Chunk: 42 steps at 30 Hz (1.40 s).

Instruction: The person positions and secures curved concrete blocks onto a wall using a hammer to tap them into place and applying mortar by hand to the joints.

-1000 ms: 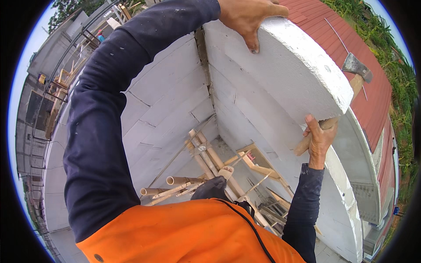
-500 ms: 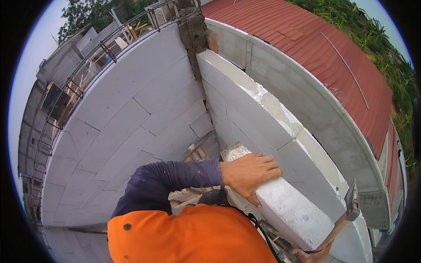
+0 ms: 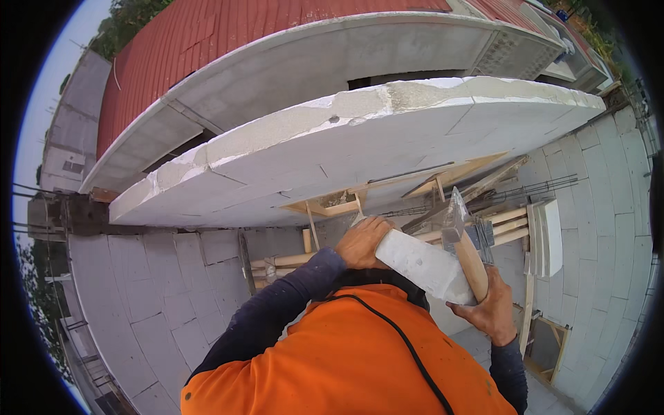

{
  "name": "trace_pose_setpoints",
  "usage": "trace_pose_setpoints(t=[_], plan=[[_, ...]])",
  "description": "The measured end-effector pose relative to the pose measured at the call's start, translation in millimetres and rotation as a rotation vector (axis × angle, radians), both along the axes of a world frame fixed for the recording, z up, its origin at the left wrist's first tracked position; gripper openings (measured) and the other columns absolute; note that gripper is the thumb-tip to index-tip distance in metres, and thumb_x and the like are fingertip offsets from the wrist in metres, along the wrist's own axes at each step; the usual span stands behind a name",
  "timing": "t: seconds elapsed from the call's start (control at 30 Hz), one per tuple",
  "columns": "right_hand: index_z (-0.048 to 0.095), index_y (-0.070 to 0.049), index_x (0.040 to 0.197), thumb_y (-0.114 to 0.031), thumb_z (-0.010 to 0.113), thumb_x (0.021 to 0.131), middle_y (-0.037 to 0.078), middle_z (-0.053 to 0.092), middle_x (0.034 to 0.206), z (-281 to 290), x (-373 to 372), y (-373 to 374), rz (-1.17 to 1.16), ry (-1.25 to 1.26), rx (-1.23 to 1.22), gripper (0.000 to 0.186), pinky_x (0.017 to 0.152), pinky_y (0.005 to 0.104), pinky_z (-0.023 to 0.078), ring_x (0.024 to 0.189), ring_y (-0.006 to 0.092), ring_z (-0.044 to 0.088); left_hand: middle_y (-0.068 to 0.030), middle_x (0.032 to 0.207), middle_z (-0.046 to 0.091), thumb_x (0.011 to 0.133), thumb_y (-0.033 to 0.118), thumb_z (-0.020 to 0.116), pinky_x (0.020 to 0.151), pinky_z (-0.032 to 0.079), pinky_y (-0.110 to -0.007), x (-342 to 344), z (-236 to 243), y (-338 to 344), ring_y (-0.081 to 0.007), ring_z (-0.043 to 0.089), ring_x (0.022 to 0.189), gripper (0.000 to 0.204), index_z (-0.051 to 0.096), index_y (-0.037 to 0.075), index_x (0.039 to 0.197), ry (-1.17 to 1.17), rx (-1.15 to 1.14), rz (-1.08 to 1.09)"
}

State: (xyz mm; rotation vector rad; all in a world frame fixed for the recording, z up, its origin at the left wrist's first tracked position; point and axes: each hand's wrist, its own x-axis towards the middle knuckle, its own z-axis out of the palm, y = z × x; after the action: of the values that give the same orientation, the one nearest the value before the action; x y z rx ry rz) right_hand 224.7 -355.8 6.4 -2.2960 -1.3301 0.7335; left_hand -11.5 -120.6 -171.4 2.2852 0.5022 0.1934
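Note:
A white lightweight concrete block (image 3: pixel 422 265) is held in front of my chest, tilted down toward the right. My left hand (image 3: pixel 364 242) wraps round its left end from above. My right hand (image 3: pixel 494 308) closes round the wooden handle of a hammer (image 3: pixel 470 266) at the block's right end. Its thumb and the end of the handle lie against the block. The hammer's metal head points up and away from me, above the block. The block's underside is hidden by its own body and my orange vest.
Ahead runs a white block wall (image 3: pixel 360 135) with a rough, mortar-marked top. Behind it stand a grey wall and a red metal roof (image 3: pixel 228 41). Below lie wooden poles (image 3: pixel 508 225), and several white slabs (image 3: pixel 550 238) stand at the right. Block walls (image 3: pixel 152 297) rise on both sides.
My view has swung right, so the wall now runs across ahead of me. The block and hammer have come nearer my chest's middle, and my right hand shows more fully.

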Motion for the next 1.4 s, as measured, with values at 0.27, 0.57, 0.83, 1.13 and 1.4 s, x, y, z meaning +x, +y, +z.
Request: trace_pose_setpoints(t=[0.27, 0.57, 0.83, 1.13, 1.4], plan=[[0.057, -0.006, 0.137, -0.033, 0.094, 0.070, 0.015, 0.072, 0.124, -36.1, -41.0, -109.8, -0.486, -0.103, -0.150, 0.082, 0.085, 0.0457, 0.062, 0.099, 0.0379, 0.075, -0.0150, 0.148, 0.058, 0.077, 0.043, 0.090, 0.129, 0.027, -0.058, 126.2, -70.8, -47.5, -0.0377, 0.048, 0.146, 0.091, 0.049, 0.007, 0.151, 0.007, 0.032, -0.506], [0.056, -0.001, 0.129, -0.032, 0.096, 0.066, 0.025, 0.074, 0.111, -130.0, -90.7, -197.9, -1.064, -0.129, -0.491, 0.081, 0.088, 0.0494, 0.060, 0.100, 0.0440, 0.074, -0.0208, 0.150, 0.061, 0.088, 0.042, 0.082, 0.122, 0.039, -0.052, 120.4, -100.8, 38.0, -0.0385, 0.055, 0.141, 0.077, 0.056, 0.007, 0.151, 0.345, 0.011, -0.516], [0.054, 0.000, 0.127, -0.039, 0.098, 0.065, 0.025, 0.076, 0.112, -224.4, -82.7, -284.8, -1.341, 0.084, -0.736, 0.086, 0.093, 0.0499, 0.060, 0.105, 0.0442, 0.074, -0.0212, 0.124, 0.075, 0.086, 0.037, 0.085, 0.101, 0.056, -0.045, 125.8, -149.4, 133.0, -0.0366, 0.071, 0.118, 0.068, 0.062, 0.002, 0.140, 0.690, -0.068, -0.349], [0.054, 0.002, 0.136, -0.043, 0.098, 0.062, 0.026, 0.076, 0.113, -290.7, -16.0, -319.7, -1.653, 0.289, -0.762, 0.097, 0.094, 0.0498, 0.060, 0.107, 0.0445, 0.075, -0.0167, 0.113, 0.076, 0.088, 0.037, 0.085, 0.096, 0.057, -0.038, 284.0, -146.0, 102.2, -0.0264, 0.072, 0.107, 0.062, 0.065, -0.003, 0.130, 0.810, -0.263, -0.278], [0.052, 0.005, 0.141, -0.032, 0.097, 0.063, 0.031, 0.073, 0.119, -285.3, 79.5, -307.9, -1.995, 0.124, -0.323, 0.097, 0.100, 0.0486, 0.056, 0.115, 0.0471, 0.072, -0.0148, 0.116, 0.075, 0.091, 0.036, 0.085, 0.100, 0.056, -0.035, 533.3, -100.1, 22.8, -0.0250, 0.072, 0.110, 0.056, 0.066, -0.001, 0.129, 0.642, -0.129, -0.455]])
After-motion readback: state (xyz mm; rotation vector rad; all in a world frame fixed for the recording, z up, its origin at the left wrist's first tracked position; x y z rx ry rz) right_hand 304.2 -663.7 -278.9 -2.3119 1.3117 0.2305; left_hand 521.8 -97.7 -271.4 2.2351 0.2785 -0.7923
